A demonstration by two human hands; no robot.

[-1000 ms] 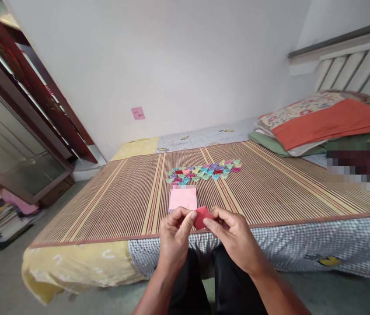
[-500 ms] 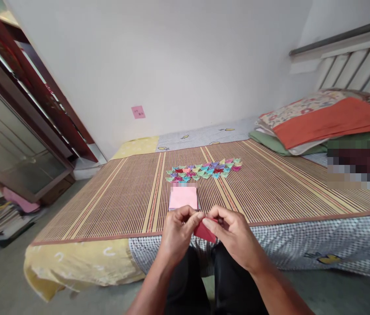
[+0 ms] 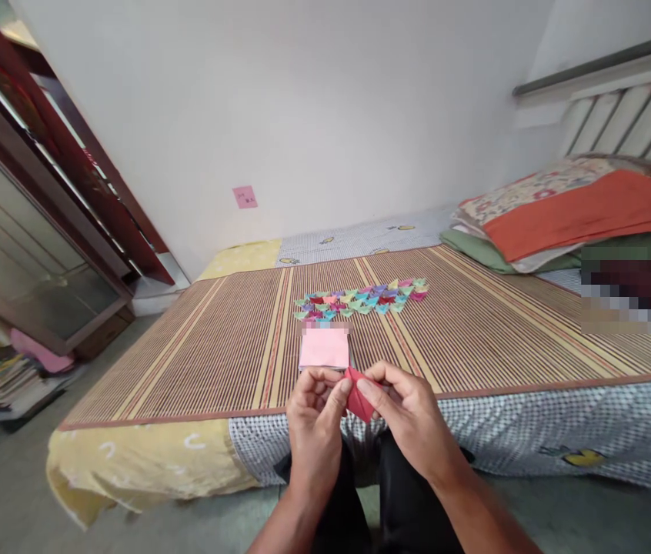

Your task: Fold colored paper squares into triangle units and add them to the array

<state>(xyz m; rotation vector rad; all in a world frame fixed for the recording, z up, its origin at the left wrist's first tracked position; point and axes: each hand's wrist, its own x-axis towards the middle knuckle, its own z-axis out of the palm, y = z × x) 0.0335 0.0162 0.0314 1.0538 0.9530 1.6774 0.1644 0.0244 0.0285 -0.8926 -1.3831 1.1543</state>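
Between my two hands, just past my knees, is a small folded red paper (image 3: 362, 397). My left hand (image 3: 318, 408) pinches its left corner between thumb and fingers. Its right side is held by my right hand (image 3: 403, 400), with the thumb lying on top of the paper. Right behind my left hand a stack of square paper with a pink sheet on top (image 3: 325, 348) rests on the striped mat (image 3: 198, 362). Farther back, several small folded papers in many colours (image 3: 363, 298) stand in rows.
The mat covers a bed with a checked and yellow sheet (image 3: 152, 458). Folded bedding with an orange band (image 3: 585, 219) lies at the right. A pink note (image 3: 245, 197) is on the wall. Books (image 3: 2, 381) are piled at the far left.
The red paper has been turned and raised a little between my hands, and now shows a diamond-like shape. My left thumb has shifted down along its edge.
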